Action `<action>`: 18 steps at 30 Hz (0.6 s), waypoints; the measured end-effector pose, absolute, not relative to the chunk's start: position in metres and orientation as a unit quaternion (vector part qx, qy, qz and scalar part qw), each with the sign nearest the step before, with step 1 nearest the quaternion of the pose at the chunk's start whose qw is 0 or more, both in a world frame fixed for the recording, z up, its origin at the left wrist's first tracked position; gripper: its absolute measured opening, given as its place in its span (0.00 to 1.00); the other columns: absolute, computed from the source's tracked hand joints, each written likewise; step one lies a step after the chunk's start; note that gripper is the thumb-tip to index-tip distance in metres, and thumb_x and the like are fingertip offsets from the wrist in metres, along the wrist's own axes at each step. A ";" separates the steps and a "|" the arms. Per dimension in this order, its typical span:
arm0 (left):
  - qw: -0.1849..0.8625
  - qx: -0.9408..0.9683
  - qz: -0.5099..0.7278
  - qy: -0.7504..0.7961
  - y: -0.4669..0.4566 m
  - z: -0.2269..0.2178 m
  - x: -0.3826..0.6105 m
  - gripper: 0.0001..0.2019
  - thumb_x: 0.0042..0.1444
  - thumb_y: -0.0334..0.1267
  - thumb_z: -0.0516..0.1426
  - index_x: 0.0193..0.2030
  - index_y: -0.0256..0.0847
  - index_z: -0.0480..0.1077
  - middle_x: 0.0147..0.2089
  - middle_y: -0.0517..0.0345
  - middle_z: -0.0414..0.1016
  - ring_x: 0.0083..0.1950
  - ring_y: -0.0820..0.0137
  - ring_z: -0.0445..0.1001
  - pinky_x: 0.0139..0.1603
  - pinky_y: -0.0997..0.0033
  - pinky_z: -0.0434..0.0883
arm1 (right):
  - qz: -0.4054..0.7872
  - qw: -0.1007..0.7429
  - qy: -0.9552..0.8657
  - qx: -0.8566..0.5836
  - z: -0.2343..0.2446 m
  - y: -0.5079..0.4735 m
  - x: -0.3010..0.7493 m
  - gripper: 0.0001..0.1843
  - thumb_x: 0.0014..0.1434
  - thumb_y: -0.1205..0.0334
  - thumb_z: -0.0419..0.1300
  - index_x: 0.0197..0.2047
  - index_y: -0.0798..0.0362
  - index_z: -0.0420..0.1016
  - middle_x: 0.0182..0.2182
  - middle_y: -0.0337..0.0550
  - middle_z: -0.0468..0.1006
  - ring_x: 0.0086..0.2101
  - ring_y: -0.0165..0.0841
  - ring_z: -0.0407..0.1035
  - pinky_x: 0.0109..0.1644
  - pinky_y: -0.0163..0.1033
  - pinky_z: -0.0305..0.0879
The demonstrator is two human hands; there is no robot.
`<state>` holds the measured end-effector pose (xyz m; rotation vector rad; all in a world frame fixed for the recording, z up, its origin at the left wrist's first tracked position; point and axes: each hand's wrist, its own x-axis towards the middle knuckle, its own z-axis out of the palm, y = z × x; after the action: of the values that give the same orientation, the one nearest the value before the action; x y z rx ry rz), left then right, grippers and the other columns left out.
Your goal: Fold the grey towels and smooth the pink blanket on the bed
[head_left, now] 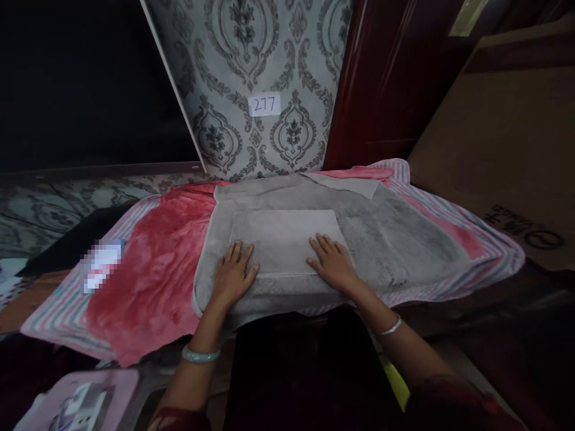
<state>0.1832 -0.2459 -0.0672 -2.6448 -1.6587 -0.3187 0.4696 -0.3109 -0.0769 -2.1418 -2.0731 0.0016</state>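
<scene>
A light grey rectangular piece, seemingly cloth (pixel 285 233), lies flat on a larger grey plush cloth (pixel 395 239). My left hand (pixel 233 274) rests palm down at its near left corner, fingers spread. On the near right side, my right hand (pixel 333 262) lies flat with its fingers apart, partly over the piece's edge. Neither hand grasps anything. At the far side, a corner of the plush cloth (pixel 344 184) is turned over and shows a paler underside. Under the plush cloth spreads a pink blanket (pixel 157 263) with a striped border.
A blurred-out phone-like object (pixel 103 266) lies on the blanket's left part. A large dark screen (pixel 90 84) stands behind on the left. To the right leans a big cardboard box (pixel 507 137). A pink tray-like item (pixel 112 389) sits low at the left front.
</scene>
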 end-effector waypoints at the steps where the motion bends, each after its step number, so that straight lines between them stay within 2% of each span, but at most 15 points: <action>1: 0.001 -0.843 -0.102 -0.528 -0.246 -0.067 0.183 0.31 0.67 0.52 0.46 0.73 0.42 0.55 0.77 0.42 0.46 0.77 0.53 0.45 0.70 0.45 0.57 | -0.005 0.086 -0.681 -0.727 -0.081 -0.317 0.480 0.36 0.71 0.45 0.41 0.74 0.54 0.52 0.73 0.51 0.48 0.71 0.43 0.42 0.71 0.56 0.45; 6: -0.002 -0.841 -0.095 -0.533 -0.245 -0.064 0.185 0.31 0.67 0.52 0.47 0.73 0.42 0.55 0.77 0.42 0.47 0.77 0.54 0.45 0.71 0.46 0.56 | -0.004 0.114 -0.646 -0.755 -0.098 -0.336 0.509 0.35 0.71 0.45 0.39 0.74 0.53 0.52 0.73 0.48 0.48 0.70 0.43 0.45 0.69 0.56 0.51; 10: -0.003 -0.841 -0.094 -0.533 -0.246 -0.062 0.186 0.30 0.67 0.51 0.47 0.73 0.43 0.55 0.77 0.42 0.47 0.77 0.54 0.45 0.70 0.46 0.57 | -0.014 0.140 -0.638 -0.757 -0.104 -0.338 0.509 0.34 0.71 0.47 0.39 0.74 0.52 0.53 0.73 0.48 0.49 0.68 0.45 0.52 0.69 0.57 0.50; 18: -0.001 -0.840 -0.096 -0.534 -0.246 -0.061 0.185 0.30 0.67 0.51 0.47 0.73 0.43 0.56 0.77 0.41 0.47 0.77 0.53 0.46 0.70 0.45 0.57 | -0.012 0.157 -0.645 -0.748 -0.106 -0.338 0.511 0.33 0.71 0.50 0.40 0.74 0.51 0.52 0.73 0.48 0.49 0.68 0.45 0.51 0.69 0.57 0.48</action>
<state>0.1853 -0.2457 -0.0610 -2.6406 -1.6779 -0.3012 0.5114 -0.3381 -0.1059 -2.1414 -1.8456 -0.0330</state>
